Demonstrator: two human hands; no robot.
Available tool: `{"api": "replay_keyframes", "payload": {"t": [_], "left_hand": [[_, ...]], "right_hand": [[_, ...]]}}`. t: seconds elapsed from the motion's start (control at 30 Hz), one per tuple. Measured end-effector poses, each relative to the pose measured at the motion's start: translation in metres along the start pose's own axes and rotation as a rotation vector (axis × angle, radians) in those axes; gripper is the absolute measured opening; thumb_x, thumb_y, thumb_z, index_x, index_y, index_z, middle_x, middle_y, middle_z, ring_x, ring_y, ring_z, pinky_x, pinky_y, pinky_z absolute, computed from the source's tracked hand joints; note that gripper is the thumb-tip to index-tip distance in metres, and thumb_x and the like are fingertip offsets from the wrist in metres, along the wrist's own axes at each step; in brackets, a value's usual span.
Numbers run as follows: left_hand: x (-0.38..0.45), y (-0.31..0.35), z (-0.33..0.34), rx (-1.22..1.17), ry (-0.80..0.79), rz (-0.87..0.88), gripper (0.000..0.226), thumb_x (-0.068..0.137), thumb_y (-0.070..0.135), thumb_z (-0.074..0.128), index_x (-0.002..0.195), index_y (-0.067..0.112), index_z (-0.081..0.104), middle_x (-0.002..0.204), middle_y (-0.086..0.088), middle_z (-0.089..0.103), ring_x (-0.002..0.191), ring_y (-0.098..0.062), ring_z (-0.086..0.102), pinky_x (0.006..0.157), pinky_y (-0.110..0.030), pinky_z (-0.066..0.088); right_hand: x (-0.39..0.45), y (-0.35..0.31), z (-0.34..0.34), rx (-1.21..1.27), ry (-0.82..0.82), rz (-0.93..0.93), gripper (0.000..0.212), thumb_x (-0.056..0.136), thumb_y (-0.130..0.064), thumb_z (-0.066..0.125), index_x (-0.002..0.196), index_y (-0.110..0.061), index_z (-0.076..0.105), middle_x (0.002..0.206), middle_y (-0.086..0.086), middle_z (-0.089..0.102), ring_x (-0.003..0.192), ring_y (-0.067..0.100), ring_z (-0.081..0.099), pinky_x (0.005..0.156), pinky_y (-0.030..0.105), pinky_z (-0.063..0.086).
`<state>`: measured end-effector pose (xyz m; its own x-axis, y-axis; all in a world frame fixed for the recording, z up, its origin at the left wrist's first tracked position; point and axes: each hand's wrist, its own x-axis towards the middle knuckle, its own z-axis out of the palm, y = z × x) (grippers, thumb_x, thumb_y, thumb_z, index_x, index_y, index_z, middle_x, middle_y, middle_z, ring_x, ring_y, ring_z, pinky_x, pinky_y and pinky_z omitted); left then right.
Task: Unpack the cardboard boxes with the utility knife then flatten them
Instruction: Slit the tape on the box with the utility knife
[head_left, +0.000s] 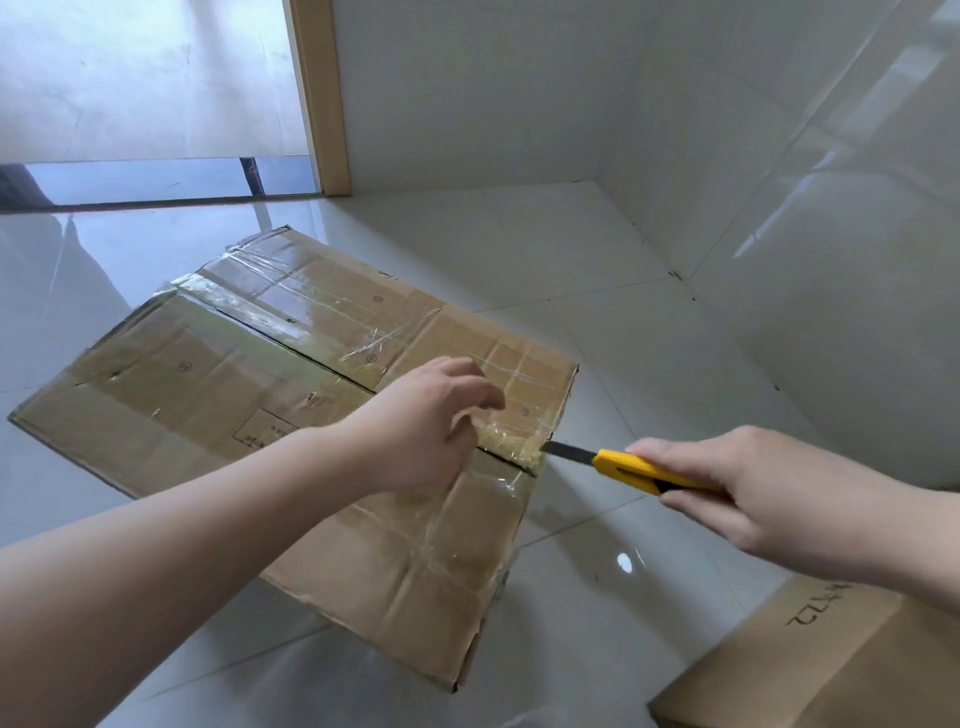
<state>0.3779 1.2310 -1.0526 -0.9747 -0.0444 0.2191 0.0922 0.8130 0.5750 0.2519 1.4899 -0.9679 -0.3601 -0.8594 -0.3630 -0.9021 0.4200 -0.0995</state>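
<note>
- Nearest the camera, at the lower right of the floor (649, 332), a second cardboard box (810, 670) shows one corner, with dark printed characters on its top.
- The right hand (748, 488) is curled around the yellow utility knife (639, 470), fingers wrapped over the handle. The dark blade is extended, and its tip touches the taped seam at the right edge of the big box.
- The left hand (431, 431) reaches across the box top, its fingers loosely bent and resting on the cardboard just beside the seam, close to the blade tip. It grips nothing that can be seen.
- The large cardboard box (249, 374) sits on the glossy white tiles, tilted in the view, flaps closed. Clear tape (332, 317) runs along the centre seam and crosses it in several strips; the tape at the right end looks crumpled and yellowish.
- Beyond the box, white tiled walls (519, 93) meet in a corner.
- At the far left stands a pale wooden door frame (322, 98), with a darker floor past the threshold.
</note>
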Motion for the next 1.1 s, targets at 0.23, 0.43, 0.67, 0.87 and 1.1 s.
{"api": "replay_keyframes", "payload": {"t": [0.23, 0.43, 0.67, 0.87, 1.1], "left_hand": [[0.034, 0.045, -0.036, -0.066, -0.290, 0.130, 0.037, 0.092, 0.039, 0.043, 0.106, 0.020, 0.071, 0.085, -0.003, 0.066, 0.087, -0.020, 0.057, 0.082, -0.034, 0.047], [0.032, 0.045, -0.051, -0.320, -0.479, -0.142, 0.030, 0.096, 0.037, 0.051, 0.087, 0.021, 0.074, 0.050, 0.000, 0.046, 0.050, -0.018, 0.042, 0.050, -0.024, 0.036], [0.029, 0.035, -0.066, -0.353, -0.487, -0.187, 0.041, 0.078, 0.057, 0.048, 0.074, 0.027, 0.075, 0.052, 0.009, 0.036, 0.052, -0.010, 0.034, 0.051, -0.020, 0.030], [0.026, 0.024, -0.067, -0.340, -0.556, -0.148, 0.045, 0.084, 0.069, 0.048, 0.077, 0.034, 0.075, 0.064, -0.012, 0.043, 0.063, -0.036, 0.040, 0.061, -0.041, 0.035], [0.027, 0.013, -0.065, -0.341, -0.587, -0.156, 0.059, 0.074, 0.082, 0.043, 0.085, 0.034, 0.076, 0.079, -0.025, 0.055, 0.075, -0.041, 0.053, 0.084, -0.059, 0.043]], "right_hand": [[0.031, -0.019, -0.033, -0.120, 0.222, -0.159, 0.024, 0.094, -0.052, 0.040, 0.098, -0.035, 0.056, 0.078, -0.011, 0.056, 0.068, 0.010, 0.046, 0.059, 0.031, 0.039], [0.058, -0.030, -0.036, -0.271, 0.468, -0.306, 0.041, 0.086, -0.056, 0.041, 0.066, -0.026, 0.060, 0.052, -0.005, 0.053, 0.046, 0.022, 0.052, 0.040, 0.024, 0.028], [0.066, -0.035, -0.039, -0.221, 0.413, -0.479, 0.034, 0.092, -0.036, 0.039, 0.085, -0.015, 0.066, 0.056, -0.004, 0.053, 0.046, 0.024, 0.052, 0.038, 0.030, 0.040], [0.066, -0.028, -0.034, -0.209, 0.355, -0.586, 0.037, 0.091, -0.022, 0.036, 0.110, -0.006, 0.063, 0.075, 0.002, 0.063, 0.051, 0.028, 0.055, 0.041, 0.027, 0.044], [0.068, -0.007, -0.027, -0.228, 0.315, -0.621, 0.063, 0.078, 0.002, 0.046, 0.140, -0.005, 0.045, 0.107, 0.008, 0.061, 0.070, 0.032, 0.061, 0.054, 0.034, 0.052]]}}
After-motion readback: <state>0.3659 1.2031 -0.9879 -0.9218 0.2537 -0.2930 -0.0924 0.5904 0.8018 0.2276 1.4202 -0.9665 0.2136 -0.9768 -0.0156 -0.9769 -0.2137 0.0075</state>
